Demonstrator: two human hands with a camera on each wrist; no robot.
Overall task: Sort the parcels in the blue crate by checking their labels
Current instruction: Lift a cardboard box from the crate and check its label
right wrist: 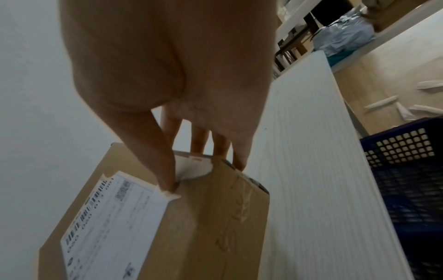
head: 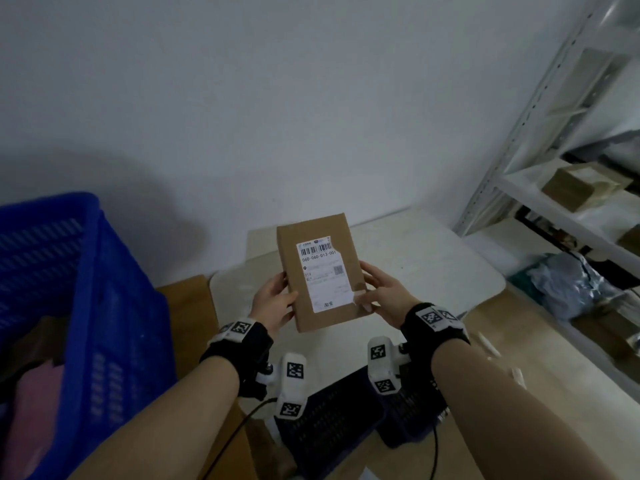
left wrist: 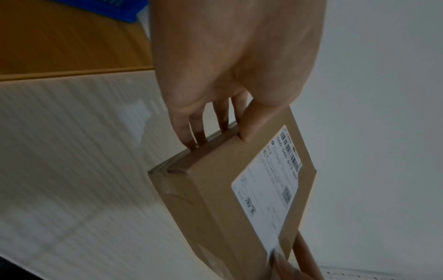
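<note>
Item: cardboard parcel (head: 320,271), both hands (head: 273,299) (head: 382,292) gripping its sides above the surface (head: 433,258). Risk: thumb covered label (head: 327,273) corner; misreading likely.

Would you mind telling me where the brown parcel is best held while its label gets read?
Probably by its two long edges, coming in from the sides as the left hand and right hand do now. The brown parcel is flat and slim, and its label fills the front, so side grips leave it readable.
</note>
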